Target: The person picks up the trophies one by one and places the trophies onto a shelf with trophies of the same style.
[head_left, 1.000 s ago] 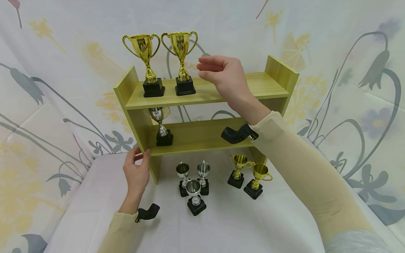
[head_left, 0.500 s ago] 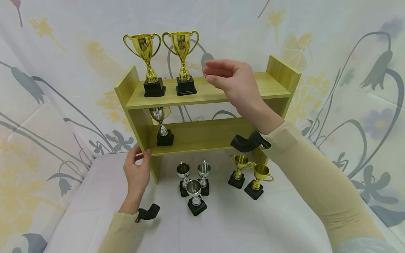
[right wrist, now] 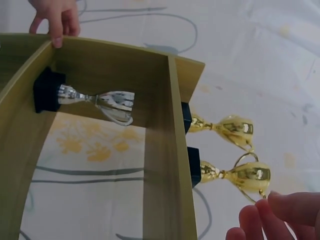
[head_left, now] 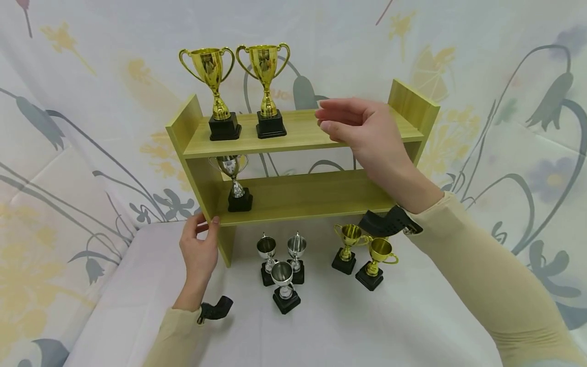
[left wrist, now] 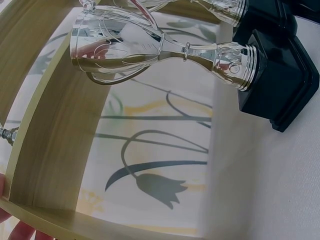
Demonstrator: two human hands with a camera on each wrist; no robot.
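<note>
A two-tier wooden shelf (head_left: 300,200) stands upright, and my left hand (head_left: 199,252) grips its left side panel near the middle board, thumb on the front edge. Two gold trophy cups, one farther left (head_left: 224,126) and one beside it (head_left: 271,124), stand on the top board. On the middle board, at the left end, is a silver trophy cup (head_left: 240,199). My right hand (head_left: 373,135) is in the air before the top board's right part, fingers loosely bent and nothing between them. The right wrist view shows its fingertips (right wrist: 250,217) overlapping a gold cup's edge.
Under and before the shelf, three small silver cups (head_left: 282,273) stand together on the white tabletop (head_left: 321,326). Two small gold cups (head_left: 379,250) stand to their right, below my right wrist. A flower-printed cloth (head_left: 504,168) hangs behind and at the sides.
My right hand has moved right and slightly down, away from the second gold cup on the top board. The left hand stays on the side panel.
</note>
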